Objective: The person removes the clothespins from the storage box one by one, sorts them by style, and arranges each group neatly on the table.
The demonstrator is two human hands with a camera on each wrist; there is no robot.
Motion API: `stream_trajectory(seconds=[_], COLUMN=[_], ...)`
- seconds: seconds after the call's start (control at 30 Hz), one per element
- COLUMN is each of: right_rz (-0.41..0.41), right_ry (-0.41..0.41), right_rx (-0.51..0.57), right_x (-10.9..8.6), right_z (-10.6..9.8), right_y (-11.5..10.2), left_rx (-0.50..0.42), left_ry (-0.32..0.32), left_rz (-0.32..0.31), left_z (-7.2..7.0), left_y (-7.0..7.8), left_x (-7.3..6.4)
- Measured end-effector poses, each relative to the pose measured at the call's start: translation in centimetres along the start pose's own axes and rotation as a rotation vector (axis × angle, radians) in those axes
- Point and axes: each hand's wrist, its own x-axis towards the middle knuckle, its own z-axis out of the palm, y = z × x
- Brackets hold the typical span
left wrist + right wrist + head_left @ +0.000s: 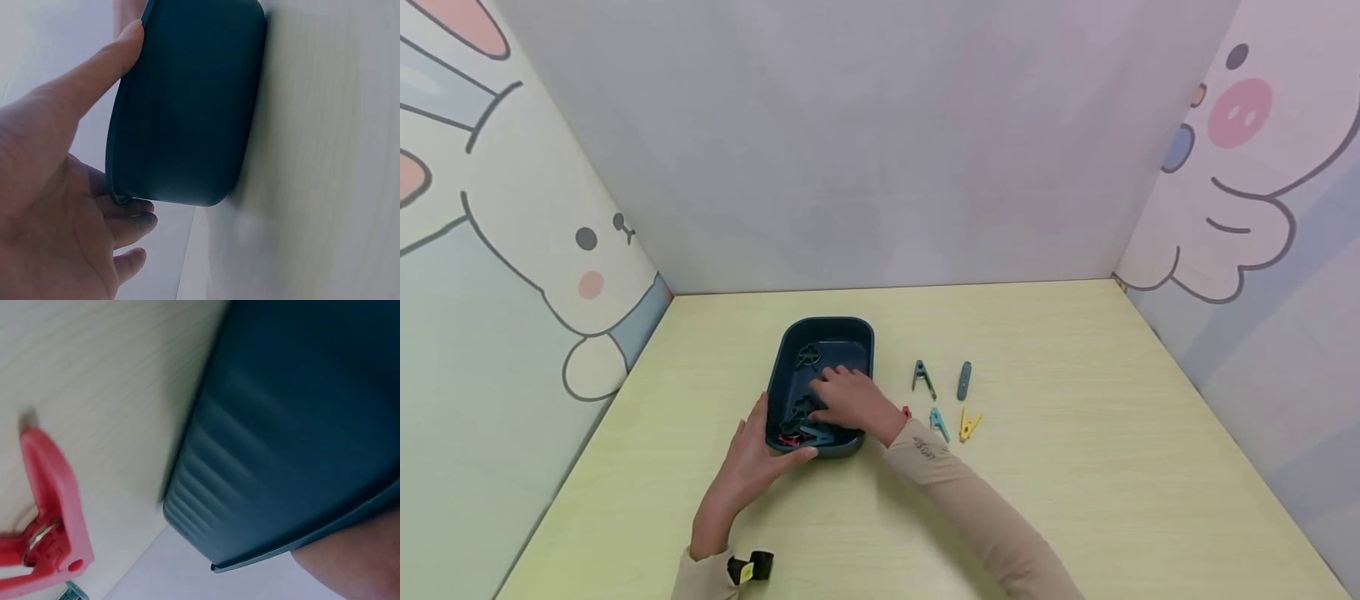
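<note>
A dark blue plastic bin (846, 353) stands on the table. My left hand (747, 468) grips its near left corner, thumb on the near rim and fingers along the left side; the left wrist view shows the thumb (119, 53) against the rim. My right hand (853, 400) reaches over the right wall into the bin, thumb and forefinger apart. Near its fingertips lie dark green pieces (799, 414), a blue clothespin (817, 435) and a red piece (788, 439). A dark green round-looking piece (808, 356) lies at the far end. Some fingers are hidden.
Right of the bin lie a green clothespin (923, 377), a grey-blue clothespin (964, 381), a light blue one (938, 423), a yellow one (969, 424) and a red one (56, 519), partly behind my right forearm. Walls (880, 167) enclose the table's back and sides.
</note>
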Motion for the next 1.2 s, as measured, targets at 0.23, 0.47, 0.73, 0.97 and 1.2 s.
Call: stream_trajectory(seconds=[0.23, 0.47, 0.73, 0.97, 1.2], right_rz=[0.023, 0.026, 0.034, 0.083, 0.120], right_ry=[-0.019, -0.040, -0.037, -0.017, -0.004], right_rx=[-0.046, -0.045, -0.044, -0.041, -0.040], right_x=[0.3, 0.4, 0.4, 0.4, 0.5], right_z=[0.3, 0.2, 0.2, 0.3, 0.4], right_y=[-0.4, -0.7, -1.0, -1.4, -1.6], left_rx=[-0.008, -0.002, -0.006, -0.007, -0.006], left_ry=[-0.002, 0.004, 0.009, 0.014, 0.015], left_rz=[-0.003, 0.016, 0.030, 0.028, 0.033], left_z=[0.0, -0.1, 0.0, 0.1, 0.1], left_y=[0.0, 0.0, -0.2, -0.2, 0.0], left_x=[0.0, -0.1, 0.0, 0.0, -0.1])
